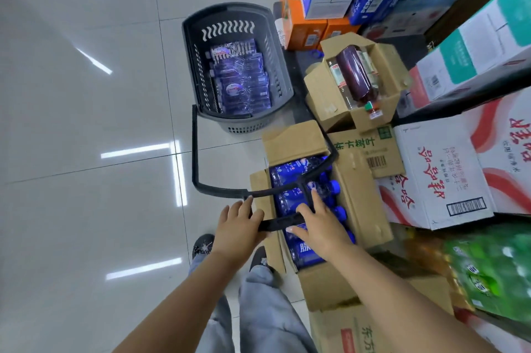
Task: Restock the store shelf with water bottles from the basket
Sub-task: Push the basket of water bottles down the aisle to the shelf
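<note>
Both hands are seen nearest the camera on the basket's long pull handle (283, 222). Left hand (238, 227) is wrapped loosely around the grip bar; right hand (319, 226) is laid on it with fingers (316, 197) spread, not clenched, above an open carton of blue-capped bottles (310, 209). Farther off, the grey basket (230, 119) is stood on the tiled floor (86, 122), and shrink-wrapped water bottles (238, 76) are still packed inside it. Stacked cartons (436, 168) line the right side; shelf space proper is barely shown. Restocking is judged hardly begun: no bottle is held, and unloading remains to be done.
</note>
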The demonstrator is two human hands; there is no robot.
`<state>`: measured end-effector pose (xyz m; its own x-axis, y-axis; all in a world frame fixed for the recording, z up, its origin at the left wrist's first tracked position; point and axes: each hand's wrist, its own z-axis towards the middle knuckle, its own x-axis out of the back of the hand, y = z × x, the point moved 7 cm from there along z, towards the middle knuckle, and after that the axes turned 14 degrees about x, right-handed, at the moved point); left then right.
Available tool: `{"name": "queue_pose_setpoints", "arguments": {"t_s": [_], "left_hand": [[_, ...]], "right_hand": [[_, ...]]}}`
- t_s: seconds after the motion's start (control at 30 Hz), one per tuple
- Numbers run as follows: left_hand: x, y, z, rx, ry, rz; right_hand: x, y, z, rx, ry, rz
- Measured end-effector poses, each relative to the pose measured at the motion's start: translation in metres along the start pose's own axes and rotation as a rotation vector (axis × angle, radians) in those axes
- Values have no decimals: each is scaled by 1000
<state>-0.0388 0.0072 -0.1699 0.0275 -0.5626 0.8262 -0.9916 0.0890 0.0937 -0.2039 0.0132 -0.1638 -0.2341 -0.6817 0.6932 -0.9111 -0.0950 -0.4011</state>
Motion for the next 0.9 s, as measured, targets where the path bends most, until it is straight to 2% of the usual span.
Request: {"name": "queue_pose_setpoints", "arguments": {"t_s": [0.1, 0.27, 0.53, 0.73, 0.9], "left_hand": [[8, -8, -4, 29, 92, -40], [16, -21, 2, 34, 100, -72], [51, -50, 39, -89, 63, -38], [101, -116, 74, -143, 155, -119], [142, -176, 109, -157, 157, -164]], "right_hand": [[2, 1, 4, 16, -54, 24], [17, -2, 16, 71, -90, 13], [44, -23, 46, 63, -71, 41], [76, -73, 104, 83, -19, 86], [103, -121, 158, 66, 10, 140]]}}
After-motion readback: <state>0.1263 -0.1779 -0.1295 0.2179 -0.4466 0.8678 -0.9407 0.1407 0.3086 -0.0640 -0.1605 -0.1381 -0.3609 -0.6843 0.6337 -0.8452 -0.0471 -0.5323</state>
